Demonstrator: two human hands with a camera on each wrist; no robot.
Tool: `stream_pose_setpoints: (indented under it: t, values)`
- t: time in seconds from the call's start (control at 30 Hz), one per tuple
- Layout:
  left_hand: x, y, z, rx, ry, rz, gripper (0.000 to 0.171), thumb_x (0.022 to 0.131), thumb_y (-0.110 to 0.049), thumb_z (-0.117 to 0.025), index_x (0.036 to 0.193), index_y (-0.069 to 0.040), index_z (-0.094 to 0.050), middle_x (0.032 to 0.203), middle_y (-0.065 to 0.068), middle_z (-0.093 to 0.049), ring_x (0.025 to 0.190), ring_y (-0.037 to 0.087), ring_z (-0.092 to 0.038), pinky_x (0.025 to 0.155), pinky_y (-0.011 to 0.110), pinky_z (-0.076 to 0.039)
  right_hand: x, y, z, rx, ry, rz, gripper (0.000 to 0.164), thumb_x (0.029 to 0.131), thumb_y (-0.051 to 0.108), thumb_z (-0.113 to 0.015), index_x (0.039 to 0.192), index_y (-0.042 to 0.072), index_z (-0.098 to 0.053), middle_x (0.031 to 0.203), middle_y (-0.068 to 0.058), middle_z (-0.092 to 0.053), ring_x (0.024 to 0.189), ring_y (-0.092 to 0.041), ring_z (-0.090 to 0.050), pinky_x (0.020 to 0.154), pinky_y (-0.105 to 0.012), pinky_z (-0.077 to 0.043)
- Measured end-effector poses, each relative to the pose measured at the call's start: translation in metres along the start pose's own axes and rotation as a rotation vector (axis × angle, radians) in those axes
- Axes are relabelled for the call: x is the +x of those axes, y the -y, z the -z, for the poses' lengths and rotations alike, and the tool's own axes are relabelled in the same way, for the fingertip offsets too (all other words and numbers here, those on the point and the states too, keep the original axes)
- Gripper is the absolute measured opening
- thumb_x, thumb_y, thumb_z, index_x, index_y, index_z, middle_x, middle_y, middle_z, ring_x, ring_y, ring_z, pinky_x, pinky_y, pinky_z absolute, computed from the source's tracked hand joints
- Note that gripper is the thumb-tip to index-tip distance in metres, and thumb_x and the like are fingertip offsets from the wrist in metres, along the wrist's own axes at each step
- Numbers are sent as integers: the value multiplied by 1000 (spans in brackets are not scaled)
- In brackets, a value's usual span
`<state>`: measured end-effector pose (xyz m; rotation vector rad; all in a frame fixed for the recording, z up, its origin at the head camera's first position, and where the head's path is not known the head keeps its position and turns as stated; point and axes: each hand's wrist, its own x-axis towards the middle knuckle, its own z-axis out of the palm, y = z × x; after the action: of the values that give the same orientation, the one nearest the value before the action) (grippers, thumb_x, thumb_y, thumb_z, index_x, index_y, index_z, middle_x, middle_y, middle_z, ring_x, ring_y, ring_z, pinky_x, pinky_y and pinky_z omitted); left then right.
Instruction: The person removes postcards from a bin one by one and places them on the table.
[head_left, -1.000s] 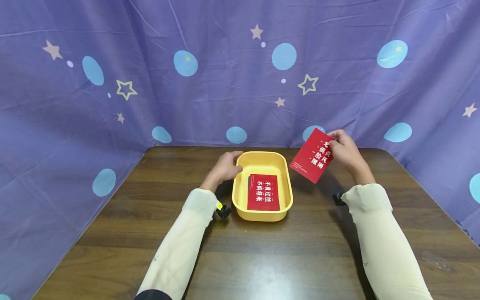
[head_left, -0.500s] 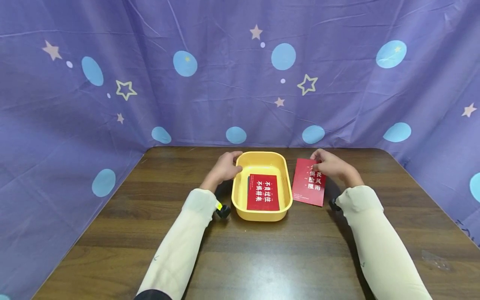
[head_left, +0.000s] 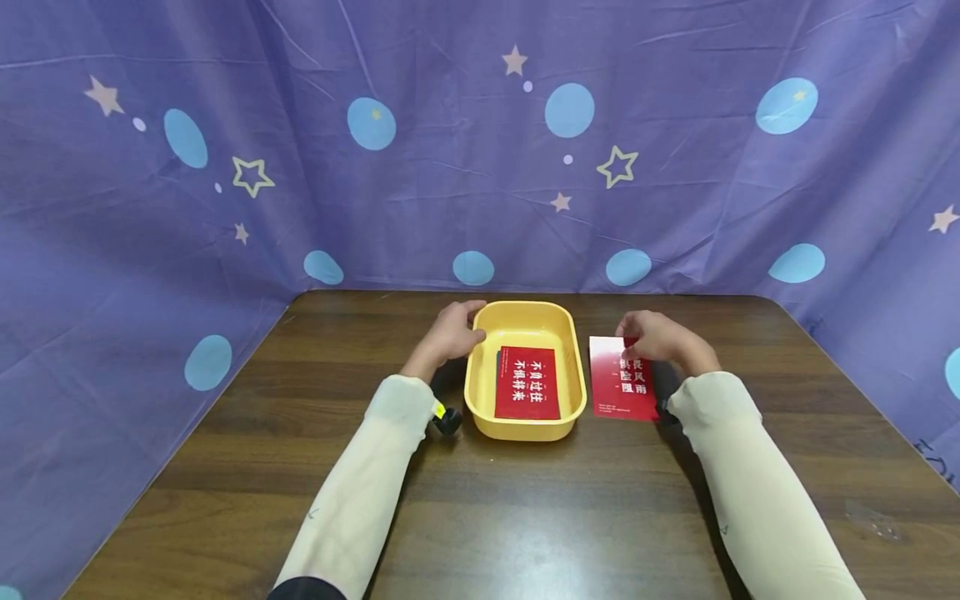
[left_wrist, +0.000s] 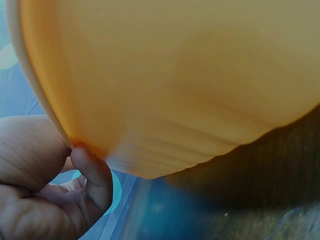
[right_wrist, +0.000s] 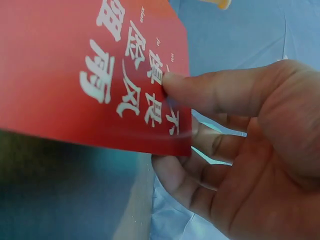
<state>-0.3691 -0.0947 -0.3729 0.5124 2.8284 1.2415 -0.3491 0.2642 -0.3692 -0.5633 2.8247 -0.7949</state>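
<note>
My left hand [head_left: 450, 333] pinches the left rim of a yellow plastic tray [head_left: 474, 423]; the left wrist view has thumb and finger [left_wrist: 95, 175] meeting at that rim. Inside the tray lies a red card [head_left: 527, 383] with white Chinese characters, and a dark greenish edge peeks out beneath it. Just right of the tray, my right hand [head_left: 663, 340] holds a second red card [head_left: 624, 398] by its far edge. In the right wrist view the thumb presses on the printed face of this card [right_wrist: 75, 90], with fingers behind it.
A brown wooden table [head_left: 300, 500] carries everything. Behind it hangs a purple curtain [head_left: 450, 183] with stars and blue dots. A clear scrap [head_left: 873, 521] lies on the table at the right.
The right hand has brought its red card down and toward me, from raised and tilted to close over the table beside the tray. The left hand and tray have stayed in place.
</note>
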Motion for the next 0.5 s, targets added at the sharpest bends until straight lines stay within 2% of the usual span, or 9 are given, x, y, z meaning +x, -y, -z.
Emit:
stream_pose_setpoints:
  t: [0.2,0.5]
  values:
    - [-1,0,0,-8,5,3,60,83,-2,-59,141,-3,-44,101,15,-60,68,23,-65,55,28,-54,2,4,-5,-103,59,-6,28,74,4,-72,99,-4,-62,89,-12,-64,82,-24,-56,76,-40,-48]
    - [1,0,-1,9,-2,5,60,82,-3,-60,140,-3,-44,105,16,-61,75,18,-64,60,26,-55,4,6,-9,-203,74,-49,27,73,10,-74,97,0,-66,82,-7,-61,78,-23,-56,73,-39,-48]
